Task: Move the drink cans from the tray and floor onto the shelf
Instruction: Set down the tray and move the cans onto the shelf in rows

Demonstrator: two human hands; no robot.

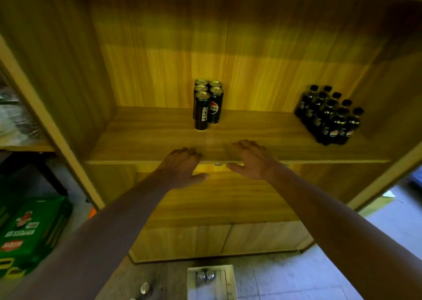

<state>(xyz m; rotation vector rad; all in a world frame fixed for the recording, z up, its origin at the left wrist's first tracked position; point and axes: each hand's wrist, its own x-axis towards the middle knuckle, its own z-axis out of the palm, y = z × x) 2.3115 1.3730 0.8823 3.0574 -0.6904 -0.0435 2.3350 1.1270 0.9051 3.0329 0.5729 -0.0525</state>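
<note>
Several black Pepsi cans (207, 104) stand in two rows at the middle of the wooden shelf (146, 140). My left hand (182, 167) and my right hand (253, 160) hover at the shelf's front edge, palms down, fingers spread, both holding nothing, a short way in front of the cans. On the floor below, a white tray (229, 281) holds two cans (205, 276). Another can (144, 288) stands on the floor to the tray's left.
A pack of black Pepsi bottles (330, 116) sits at the shelf's right end. Closed cabinet doors (228, 238) lie under the shelf. Green printed cartons (29, 233) are stacked at lower left. A neighbouring shelf unit (20, 121) stands on the left.
</note>
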